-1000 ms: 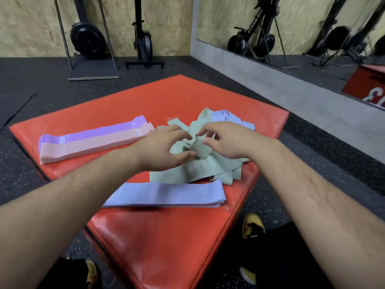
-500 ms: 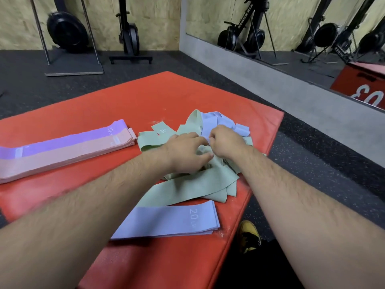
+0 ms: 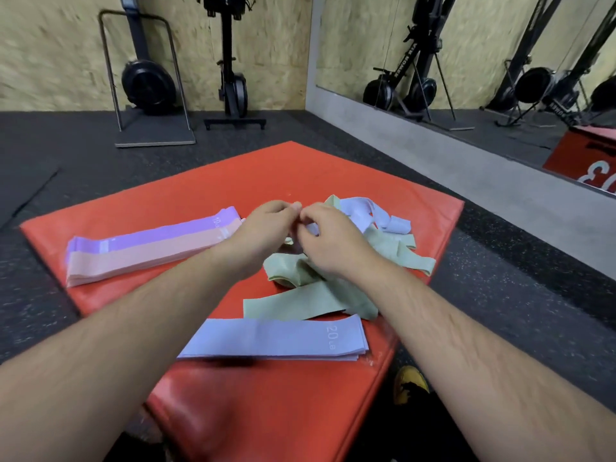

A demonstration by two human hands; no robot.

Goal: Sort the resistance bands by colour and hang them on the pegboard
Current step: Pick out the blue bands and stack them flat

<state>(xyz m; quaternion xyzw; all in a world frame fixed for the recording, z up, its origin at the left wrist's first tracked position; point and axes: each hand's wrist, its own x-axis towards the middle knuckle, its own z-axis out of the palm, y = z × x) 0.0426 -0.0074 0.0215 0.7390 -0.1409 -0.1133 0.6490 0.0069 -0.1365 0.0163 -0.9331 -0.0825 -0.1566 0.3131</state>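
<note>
L grip [image 3: 263,228] & R grip [image 3: 333,241] meet fingertip-to-fingertip, both pinching a strand atop the green/blue tangle [image 3: 390,246] just beneath them on the red surface [image 3: 266,411], R grip nearer its bulk.

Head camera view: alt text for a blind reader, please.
Left hand and right hand pick at a tangled pile of green and blue bands on a red mat. A purple stack, pink stack and blue stack lie flat nearby.

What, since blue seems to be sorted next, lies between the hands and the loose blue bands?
Nothing visible. The left hand and right hand pinch the blue bands directly; green bands lie tangled under them.
</note>
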